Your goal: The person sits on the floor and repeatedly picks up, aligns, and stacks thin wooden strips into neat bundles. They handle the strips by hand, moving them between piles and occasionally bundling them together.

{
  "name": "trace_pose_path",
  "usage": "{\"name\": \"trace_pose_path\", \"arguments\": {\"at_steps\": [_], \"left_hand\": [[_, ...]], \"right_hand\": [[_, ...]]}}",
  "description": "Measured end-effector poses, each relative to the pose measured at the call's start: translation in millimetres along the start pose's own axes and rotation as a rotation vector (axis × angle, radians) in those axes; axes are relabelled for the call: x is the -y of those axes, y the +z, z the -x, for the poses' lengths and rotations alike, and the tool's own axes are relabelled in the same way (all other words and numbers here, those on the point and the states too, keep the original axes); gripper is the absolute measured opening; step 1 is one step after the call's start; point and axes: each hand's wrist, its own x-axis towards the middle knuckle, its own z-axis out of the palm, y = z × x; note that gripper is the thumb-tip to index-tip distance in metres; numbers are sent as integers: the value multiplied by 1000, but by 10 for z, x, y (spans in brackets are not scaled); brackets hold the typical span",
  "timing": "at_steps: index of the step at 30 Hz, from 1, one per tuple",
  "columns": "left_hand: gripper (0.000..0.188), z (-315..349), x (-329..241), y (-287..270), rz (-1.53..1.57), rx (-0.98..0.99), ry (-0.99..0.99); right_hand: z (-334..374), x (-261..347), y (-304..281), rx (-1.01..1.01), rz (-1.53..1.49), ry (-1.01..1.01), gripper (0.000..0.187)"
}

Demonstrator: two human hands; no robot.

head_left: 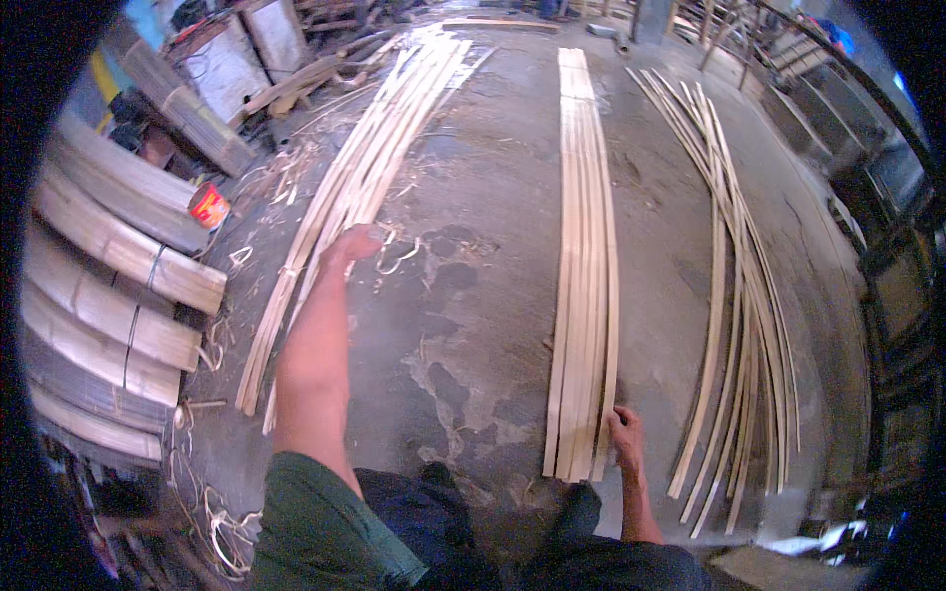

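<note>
Across the floor lie three strip groups, right grip pinching one strip, left grip unclear

Pale glare on far floor, curved edges

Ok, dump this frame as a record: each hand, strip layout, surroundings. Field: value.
left_hand: left hand, by the right edge of the left pile; contact unclear
right_hand: right hand, at the right edge of the middle row, near end; grip unclear
left_pile: long pale strips, loosely bunched
middle_row: strips side by side, nearly parallel
right_pile: right pile, thinner group, strips crossing
surface: grey floor, patchy dark stains
far_left: banded bundles; red container close by
</note>
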Motion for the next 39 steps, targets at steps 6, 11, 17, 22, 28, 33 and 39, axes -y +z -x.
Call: {"name": "trace_pose_path", "arguments": {"at_steps": [6,11,17,22,28,33,39], "left_hand": [[65,57,153,-55,-156,-52,71],[57,108,-19,-55,11,22,125],[59,86,-340,-28,98,170,-69],[59,131,-643,-61,101,192,-83],[57,54,-840,12,-35,235,81],[51,-151,-303,153,65,244,102],[59,-168,593,13,-82,232,45]], "right_hand": [[58,819,-384,2,-251,277,31],[-26,1270,-1237,-433,-132,-28,27],[-182,778,-2231,-658,68,-134,32],[-476,238,-3119,-648,325,30,38],[-851,-319,-3953,-696,639,-88,39],[-1099,-667,-4457,-523,822,31,44],[-1248,-1245,-4928,-508,851,133,51]]}}
